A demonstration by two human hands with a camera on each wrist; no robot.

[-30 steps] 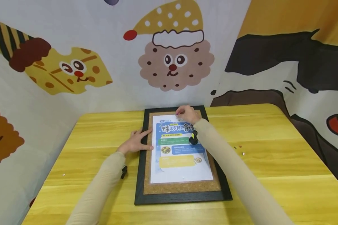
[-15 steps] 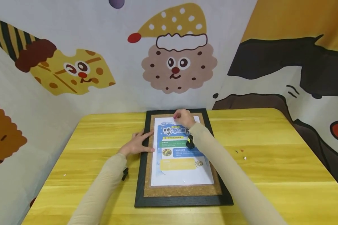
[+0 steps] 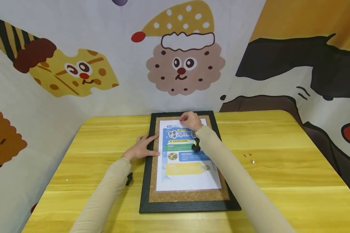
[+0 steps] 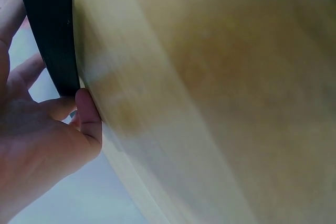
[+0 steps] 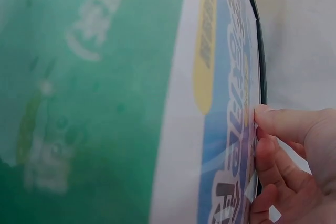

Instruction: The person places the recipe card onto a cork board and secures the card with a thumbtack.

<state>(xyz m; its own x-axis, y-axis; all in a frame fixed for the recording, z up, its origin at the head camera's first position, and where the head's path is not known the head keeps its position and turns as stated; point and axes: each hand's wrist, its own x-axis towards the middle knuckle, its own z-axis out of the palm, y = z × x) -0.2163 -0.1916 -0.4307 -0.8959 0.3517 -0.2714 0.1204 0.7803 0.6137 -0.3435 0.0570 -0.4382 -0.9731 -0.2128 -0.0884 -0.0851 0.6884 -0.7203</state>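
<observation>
A printed poster [image 3: 189, 182] lies on a cork board [image 3: 189, 196] with a black frame [image 3: 189, 207]. At the poster's top edge, my right hand [image 3: 192, 121] pinches a small pink push pin [image 3: 181, 120]. In the right wrist view, the thumb and fingers [image 5: 268, 153] come together at the sheet's far edge, and the pin is hidden. My left hand [image 3: 141, 147] rests across the frame's left side, its thumb and forefinger reaching to the poster's left margin. The left wrist view shows a fingertip [image 4: 88, 109] against the frame's outer edge.
Several tiny push pins, including a white one [image 3: 253, 162], lie on the yellow wooden table [image 3: 280, 174] right of the board. A small white piece [image 3: 66, 180] lies far left. A cartoon-printed cloth [image 3: 128, 81] hangs behind the table.
My right hand has shifted slightly left along the poster's top edge with the push pin. The left hand stays in place. The head view has tilted a little.
</observation>
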